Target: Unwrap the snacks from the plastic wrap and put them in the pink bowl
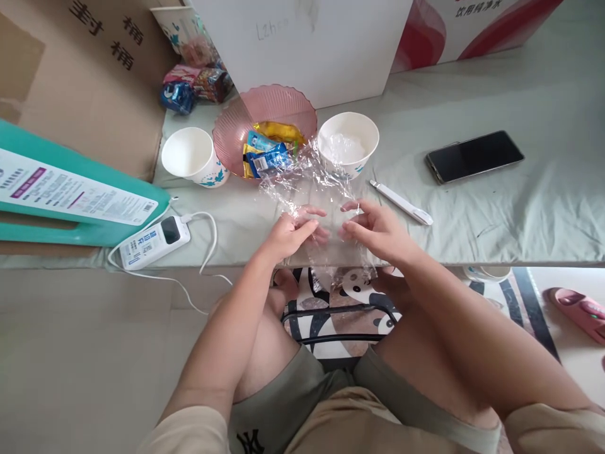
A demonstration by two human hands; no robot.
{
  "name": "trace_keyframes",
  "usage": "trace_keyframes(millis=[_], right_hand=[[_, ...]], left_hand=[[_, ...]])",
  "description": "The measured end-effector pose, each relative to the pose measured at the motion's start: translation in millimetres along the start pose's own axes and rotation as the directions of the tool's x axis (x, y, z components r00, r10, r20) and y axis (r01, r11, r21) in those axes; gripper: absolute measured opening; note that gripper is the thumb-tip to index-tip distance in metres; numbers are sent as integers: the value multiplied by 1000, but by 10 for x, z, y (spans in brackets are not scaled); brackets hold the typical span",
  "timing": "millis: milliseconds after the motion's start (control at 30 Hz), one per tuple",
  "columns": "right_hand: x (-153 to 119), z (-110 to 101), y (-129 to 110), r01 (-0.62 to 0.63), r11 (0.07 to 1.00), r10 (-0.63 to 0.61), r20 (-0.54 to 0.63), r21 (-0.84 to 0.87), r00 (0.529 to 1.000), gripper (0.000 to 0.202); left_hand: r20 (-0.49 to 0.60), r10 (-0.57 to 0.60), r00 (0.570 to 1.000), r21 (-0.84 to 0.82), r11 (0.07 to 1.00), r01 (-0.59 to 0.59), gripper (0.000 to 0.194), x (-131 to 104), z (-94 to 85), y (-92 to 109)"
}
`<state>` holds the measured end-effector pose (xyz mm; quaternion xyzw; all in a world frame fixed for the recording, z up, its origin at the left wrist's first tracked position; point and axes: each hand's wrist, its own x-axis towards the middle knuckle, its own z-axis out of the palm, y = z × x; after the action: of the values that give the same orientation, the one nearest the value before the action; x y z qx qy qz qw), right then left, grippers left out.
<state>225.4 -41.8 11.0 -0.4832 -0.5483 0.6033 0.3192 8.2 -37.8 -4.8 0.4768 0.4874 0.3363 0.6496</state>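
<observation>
A crinkled clear plastic bag [331, 243] spreads between my hands, from the snack bowl down over the table's front edge. My left hand [297, 232] is at its left side, fingers curved around the film. On the opposite side, my right hand [375, 228] has its thumb and bent fingers on the plastic. Just beyond are a pink ribbed bowl [231, 135] with several wrapped snacks [269, 154] and a white paper cup [352, 129] with clear plastic inside. A white utility knife [401, 203] lies right of my right hand.
Another paper cup [189, 154] stands left of the bowl. A power strip [154, 243] with a white cable and a green jug [75, 189] are at the left. A phone [475, 156] lies at the right. A white box [307, 50] and a cardboard box [85, 75] stand behind.
</observation>
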Motion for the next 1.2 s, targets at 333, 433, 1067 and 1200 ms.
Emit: trace_keyframes(millis=[333, 433, 1067, 1200], right_hand=[[20, 49, 40, 16, 979, -25, 42, 203, 999, 22], [57, 83, 81, 17, 953, -27, 29, 301, 999, 21], [92, 179, 48, -35, 907, 41, -5, 420, 999, 32], [54, 171, 6, -60, 933, 48, 43, 356, 998, 31]], left_hand=[[26, 144, 989, -135, 981, -139, 30, -198, -163, 100], [-22, 201, 979, -198, 959, -202, 22, -230, -186, 120], [-17, 96, 995, -306, 947, -96, 59, -183, -171, 114], [-42, 11, 999, -203, 979, -19, 36, -159, -116, 89]])
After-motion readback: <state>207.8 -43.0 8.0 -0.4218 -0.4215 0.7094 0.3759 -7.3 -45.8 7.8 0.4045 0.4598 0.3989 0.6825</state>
